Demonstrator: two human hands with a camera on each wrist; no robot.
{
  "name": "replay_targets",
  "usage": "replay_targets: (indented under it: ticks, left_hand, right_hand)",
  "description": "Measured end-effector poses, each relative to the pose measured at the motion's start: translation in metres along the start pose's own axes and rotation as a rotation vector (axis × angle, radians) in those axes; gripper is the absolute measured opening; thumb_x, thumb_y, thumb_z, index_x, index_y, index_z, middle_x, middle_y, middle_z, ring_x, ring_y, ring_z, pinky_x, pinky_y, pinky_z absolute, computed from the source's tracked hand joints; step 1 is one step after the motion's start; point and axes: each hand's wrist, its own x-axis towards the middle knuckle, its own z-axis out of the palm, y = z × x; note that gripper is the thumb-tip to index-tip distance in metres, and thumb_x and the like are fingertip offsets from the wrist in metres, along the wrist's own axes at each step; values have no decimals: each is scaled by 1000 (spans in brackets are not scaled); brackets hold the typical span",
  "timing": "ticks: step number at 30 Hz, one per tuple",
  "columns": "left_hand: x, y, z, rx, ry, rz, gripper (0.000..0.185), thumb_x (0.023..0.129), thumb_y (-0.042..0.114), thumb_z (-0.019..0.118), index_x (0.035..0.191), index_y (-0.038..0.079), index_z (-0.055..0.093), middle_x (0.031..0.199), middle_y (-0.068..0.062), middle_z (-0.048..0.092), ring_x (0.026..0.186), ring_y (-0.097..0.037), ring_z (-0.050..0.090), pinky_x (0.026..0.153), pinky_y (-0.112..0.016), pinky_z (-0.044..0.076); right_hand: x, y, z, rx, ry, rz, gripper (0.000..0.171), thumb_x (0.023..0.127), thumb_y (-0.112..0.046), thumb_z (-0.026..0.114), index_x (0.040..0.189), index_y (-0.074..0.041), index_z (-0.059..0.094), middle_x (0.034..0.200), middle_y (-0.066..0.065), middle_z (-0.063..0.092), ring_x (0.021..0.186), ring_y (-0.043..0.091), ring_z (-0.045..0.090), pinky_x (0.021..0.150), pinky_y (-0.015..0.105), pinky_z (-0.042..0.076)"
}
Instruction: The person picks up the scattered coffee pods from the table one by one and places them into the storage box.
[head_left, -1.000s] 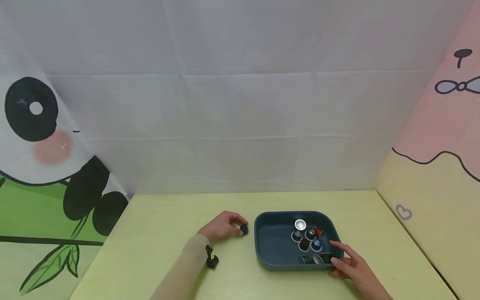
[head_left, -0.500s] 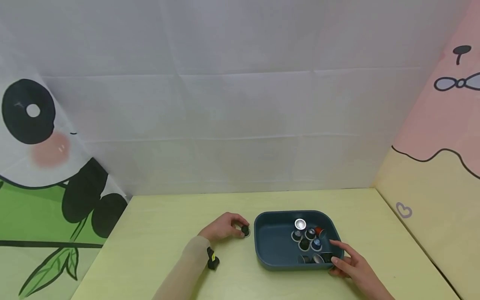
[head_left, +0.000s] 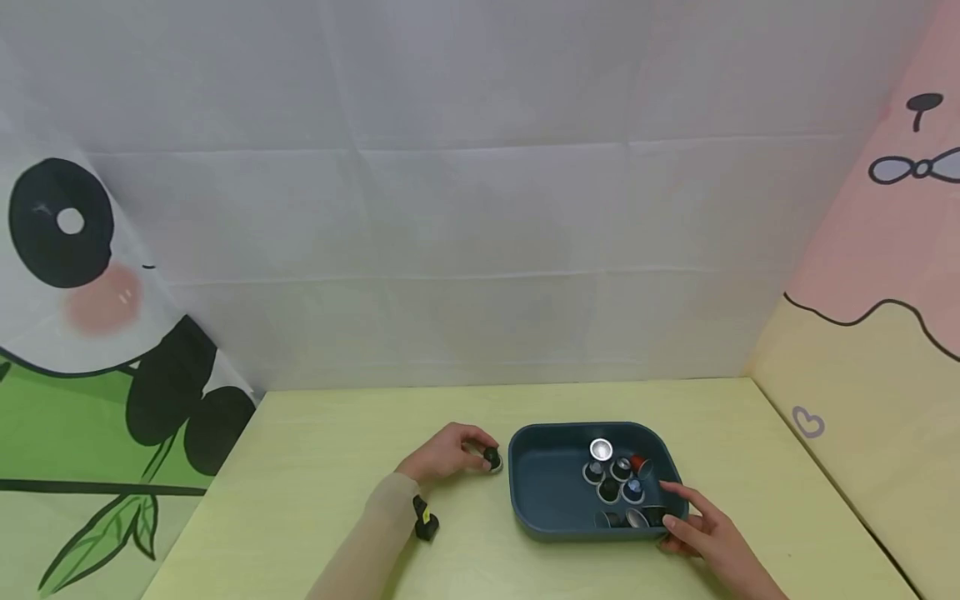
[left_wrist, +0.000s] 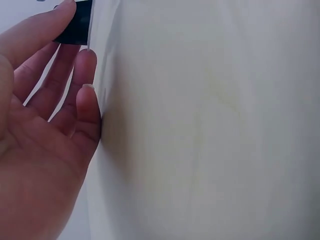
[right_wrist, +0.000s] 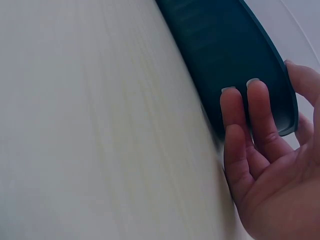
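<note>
Left of the tray, my left hand (head_left: 448, 452) holds a black coffee capsule (head_left: 492, 457) between thumb and fingers, low at the tabletop. The left wrist view shows the thumb on the dark capsule (left_wrist: 76, 27), its pale rim facing the table, and the other fingers loosely bent below. My right hand (head_left: 708, 529) grips the near right corner of a dark blue tray (head_left: 551, 527). In the right wrist view, fingertips (right_wrist: 258, 92) press the tray's outer wall while the thumb and index finger reach over the rim.
Inside the tray, on its right side, sit several coffee capsules: a silver one (head_left: 601, 450) at the back, a red one (head_left: 639, 463), a blue one (head_left: 633, 490) and dark ones. The pale yellow table (head_left: 360, 425) ends at a white cloth backdrop (head_left: 480, 208).
My left hand and the black capsule have shifted very slightly to the right, toward the tray. The right hand and the tray stay in place.
</note>
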Motion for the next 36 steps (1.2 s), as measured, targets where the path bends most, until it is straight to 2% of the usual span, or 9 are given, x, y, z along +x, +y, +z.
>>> replay_targets:
  ticks: [5, 9, 16, 22, 28, 33, 36]
  left_hand:
    - [0, 0, -4, 5, 22, 13, 32, 85, 16, 80, 116, 11, 72, 103, 4, 70, 96, -17, 63, 86, -35, 47]
    - [-3, 6, -8, -3, 50, 24, 34, 85, 15, 80, 118, 9, 72, 105, 3, 69, 99, -21, 61, 84, -36, 47]
    - [-4, 22, -15, 7, 86, 58, 34, 87, 13, 78, 120, 9, 70, 109, 2, 67, 106, -24, 59, 84, -37, 48]
    - [1, 36, -19, 39, 78, 92, 32, 87, 16, 79, 118, 16, 71, 110, 3, 67, 105, -19, 60, 81, -34, 49]
    - [6, 55, -20, 47, 61, 144, 30, 86, 18, 80, 115, 23, 72, 108, 6, 67, 102, -19, 61, 76, -33, 52]
    - [12, 72, -17, 67, 47, 178, 29, 86, 21, 80, 113, 28, 72, 109, 9, 67, 104, -18, 61, 76, -32, 52]
    - [17, 82, -13, 60, 39, 194, 29, 87, 21, 80, 114, 26, 72, 109, 8, 67, 105, -22, 61, 77, -33, 52]
  right_hand:
    - [-1, -1, 1, 1, 2, 5, 38, 102, -19, 58, 124, -49, 55, 86, 17, 69, 76, 20, 68, 78, 27, 56]
    - [-2, -1, 1, 1, 0, -1, 36, 102, -19, 59, 129, -44, 55, 87, 18, 69, 76, 20, 68, 78, 28, 56]
    - [-2, -1, 0, -2, -8, 3, 38, 102, -19, 58, 125, -50, 54, 88, 19, 69, 77, 22, 69, 79, 27, 56]
    - [0, 0, -1, 5, -17, -1, 42, 103, -17, 57, 119, -56, 54, 87, 19, 70, 77, 20, 69, 79, 27, 56]
    - [0, 1, -1, -8, -14, -4, 44, 104, -16, 56, 119, -57, 53, 88, 21, 70, 77, 20, 69, 78, 27, 56]
    - [0, 0, 0, -12, -6, 32, 42, 104, -18, 56, 117, -57, 53, 89, 21, 69, 78, 22, 69, 79, 27, 56]
    - [0, -1, 1, -12, -1, 38, 41, 103, -18, 57, 116, -57, 53, 89, 21, 68, 77, 22, 68, 79, 27, 56]
